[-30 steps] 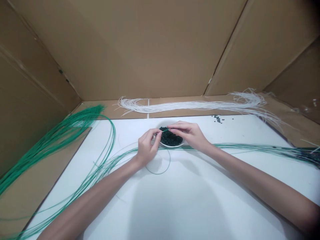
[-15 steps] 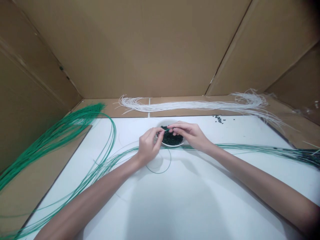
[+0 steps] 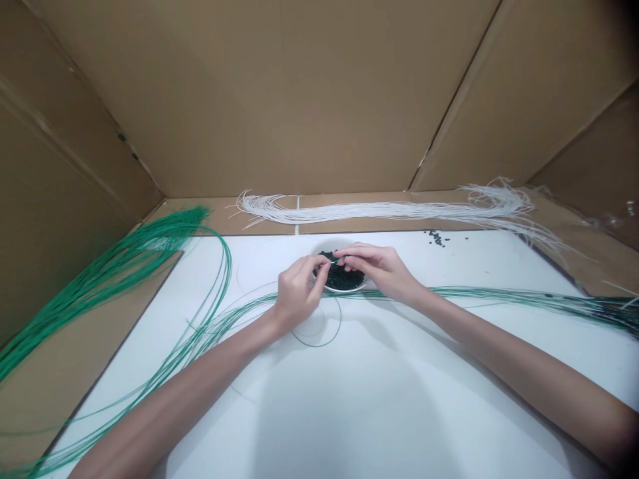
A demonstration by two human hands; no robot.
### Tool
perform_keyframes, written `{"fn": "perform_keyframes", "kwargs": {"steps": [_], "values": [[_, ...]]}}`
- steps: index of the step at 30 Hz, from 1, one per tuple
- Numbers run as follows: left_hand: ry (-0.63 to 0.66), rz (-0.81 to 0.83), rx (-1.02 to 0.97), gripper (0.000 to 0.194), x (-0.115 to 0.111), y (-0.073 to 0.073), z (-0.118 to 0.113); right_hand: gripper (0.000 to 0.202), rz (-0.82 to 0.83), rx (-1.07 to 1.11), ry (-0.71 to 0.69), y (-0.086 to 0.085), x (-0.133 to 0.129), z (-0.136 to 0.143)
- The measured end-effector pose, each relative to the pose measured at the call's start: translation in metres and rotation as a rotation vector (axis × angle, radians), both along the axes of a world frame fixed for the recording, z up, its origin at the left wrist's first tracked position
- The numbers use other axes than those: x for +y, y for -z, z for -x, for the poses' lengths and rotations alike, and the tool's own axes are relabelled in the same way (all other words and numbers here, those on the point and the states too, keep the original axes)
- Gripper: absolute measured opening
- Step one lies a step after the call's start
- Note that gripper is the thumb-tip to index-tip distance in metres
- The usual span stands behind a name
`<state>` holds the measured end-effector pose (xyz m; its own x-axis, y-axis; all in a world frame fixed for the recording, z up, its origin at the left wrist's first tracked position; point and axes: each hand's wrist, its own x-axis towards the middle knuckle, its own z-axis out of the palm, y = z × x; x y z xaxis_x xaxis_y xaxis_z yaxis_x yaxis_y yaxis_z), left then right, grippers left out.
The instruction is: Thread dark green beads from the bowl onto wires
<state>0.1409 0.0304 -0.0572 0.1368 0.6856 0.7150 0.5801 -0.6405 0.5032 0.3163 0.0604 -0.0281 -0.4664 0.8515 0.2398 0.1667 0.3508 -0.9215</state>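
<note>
A white bowl (image 3: 344,290) full of small dark pieces (image 3: 342,276) stands on the white board. Over its left rim, my left hand (image 3: 301,287) pinches the end of a thin green strand. My right hand (image 3: 382,267) is over the bowl's right side, its thumb and fingertips closed round something too small to make out at the strand's tip. The fingertips of both hands are close together. A loop of green strand (image 3: 340,319) hangs or lies just below the bowl.
Long green strands (image 3: 479,293) cross the board behind my wrists. At the left lies a thick green bundle (image 3: 114,266); along the back, a white bundle (image 3: 379,211). Several dark pieces (image 3: 437,238) are scattered at the back right. Cardboard walls (image 3: 299,100) enclose the board.
My left fingertips have shifted very slightly to the right, toward my right fingertips. Otherwise the hands and bowl look the same.
</note>
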Motion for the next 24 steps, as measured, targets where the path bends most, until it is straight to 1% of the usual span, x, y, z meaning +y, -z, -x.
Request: {"fn": "perform_keyframes", "kwargs": {"steps": [6, 14, 20, 24], "values": [[-0.01, 0.009, 0.014, 0.009, -0.0001, -0.001, 0.0003, 0.023, -0.037, -0.017, 0.006, 0.0011, 0.0, -0.0002], [-0.082, 0.022, 0.042, 0.01, 0.0008, -0.0003, -0.0002, 0.023, -0.198, -0.116, 0.02, 0.003, -0.0009, -0.0004], [-0.096, -0.017, 0.072, 0.008, 0.0005, -0.0031, -0.0005, 0.023, -0.238, -0.154, 0.053, 0.0035, -0.0009, 0.0001], [-0.08, -0.044, 0.098, 0.009, -0.0011, -0.0066, -0.0007, 0.022, -0.268, -0.141, 0.072, 0.0047, -0.0011, 0.0004]]}}
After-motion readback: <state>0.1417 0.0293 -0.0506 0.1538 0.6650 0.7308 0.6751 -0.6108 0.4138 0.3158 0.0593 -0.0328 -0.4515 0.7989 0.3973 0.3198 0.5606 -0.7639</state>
